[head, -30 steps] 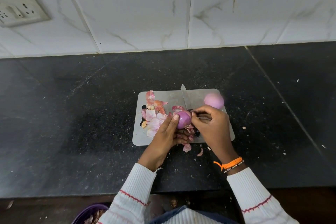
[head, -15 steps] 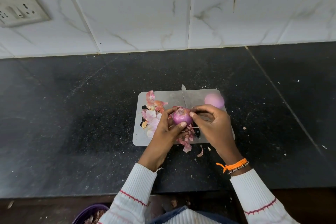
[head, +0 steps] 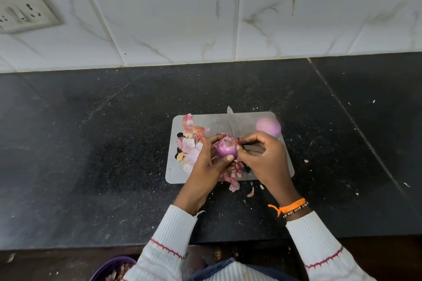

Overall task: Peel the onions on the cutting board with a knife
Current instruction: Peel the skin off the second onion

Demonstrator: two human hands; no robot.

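Note:
A purple onion (head: 227, 148) is held just above the grey cutting board (head: 249, 118), its cut end facing up. My left hand (head: 205, 166) grips it from the left and below. My right hand (head: 267, 162) holds the knife (head: 232, 123), whose blade points away over the board, and its fingertips pinch at the onion's upper right edge. The knife handle is hidden in the palm. A peeled pale onion (head: 268, 126) lies at the board's far right corner.
Loose pink and orange peels (head: 189, 146) cover the board's left part, and more peels (head: 234, 186) spill over its near edge onto the black counter (head: 102, 143). A purple bowl (head: 109, 268) sits below the counter edge. A wall socket (head: 22, 16) is at upper left.
My left hand has turned the onion so its cut end faces up. My right fingertips have moved to its upper edge. The knife and peeled onion stay in place.

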